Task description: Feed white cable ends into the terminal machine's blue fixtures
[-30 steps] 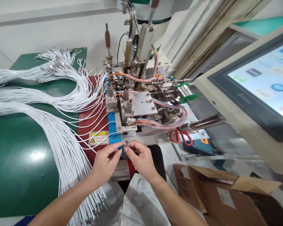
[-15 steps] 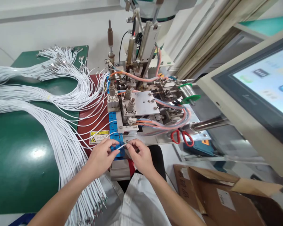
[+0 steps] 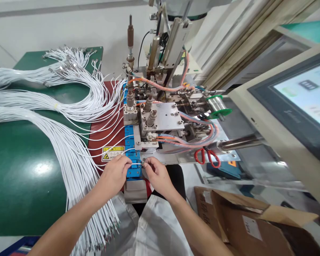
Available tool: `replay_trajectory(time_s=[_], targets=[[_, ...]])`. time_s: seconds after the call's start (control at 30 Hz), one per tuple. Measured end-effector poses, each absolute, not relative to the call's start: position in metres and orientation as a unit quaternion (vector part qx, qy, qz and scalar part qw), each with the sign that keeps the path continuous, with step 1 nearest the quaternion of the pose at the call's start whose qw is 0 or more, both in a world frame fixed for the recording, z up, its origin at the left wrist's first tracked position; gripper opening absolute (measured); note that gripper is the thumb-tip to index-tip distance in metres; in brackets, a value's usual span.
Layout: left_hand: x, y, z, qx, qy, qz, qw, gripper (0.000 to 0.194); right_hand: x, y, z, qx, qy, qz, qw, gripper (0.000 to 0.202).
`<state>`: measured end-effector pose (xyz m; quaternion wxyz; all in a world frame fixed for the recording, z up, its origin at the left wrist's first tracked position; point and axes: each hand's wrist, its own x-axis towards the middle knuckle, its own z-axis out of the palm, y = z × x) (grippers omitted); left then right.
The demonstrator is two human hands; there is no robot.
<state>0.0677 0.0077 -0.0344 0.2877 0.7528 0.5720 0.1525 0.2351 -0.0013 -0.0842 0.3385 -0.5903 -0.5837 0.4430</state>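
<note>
My left hand is closed in a pinch on a white cable, just left of the blue fixture blocks. The cable lies level across one of the front blocks. At its other end, my right hand has thumb and forefinger together around the small tip, which the fingers mostly hide. Further back along the blue row, more white cables from the bundle lead into the machine. A yellow warning label is beside my left hand.
Behind the fixtures stand metal cylinders and orange and grey hoses. A solder wire spool and red-handled scissors are to the right. A screen juts in at right, above an open cardboard box. A green table carries the cables.
The cable between my hands has gone from slanting to lying straight across the blue block. My left hand has drawn slightly left, its fingers closing together. The whole view has shifted slightly.
</note>
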Motion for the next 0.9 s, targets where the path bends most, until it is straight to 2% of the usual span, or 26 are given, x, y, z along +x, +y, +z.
replay_trajectory(time_s=[0.17,0.37,0.67,0.9], targets=[[0.065,0.010,-0.039,0.755,0.555,0.188,0.295,0.016,0.240,0.007,-0.083,-0.557,-0.676,0.358,0.323,0.026],[0.064,0.010,-0.042,0.765,0.550,0.186,0.280,0.016,0.238,0.015,-0.082,-0.532,-0.751,0.251,0.300,0.027],[0.069,0.006,-0.037,0.772,0.566,0.148,0.248,0.017,0.223,0.000,-0.093,-0.613,-0.635,0.315,0.348,0.032],[0.072,0.001,-0.037,0.784,0.581,0.098,0.195,0.019,0.220,0.001,-0.098,-0.605,-0.615,0.345,0.370,0.033]])
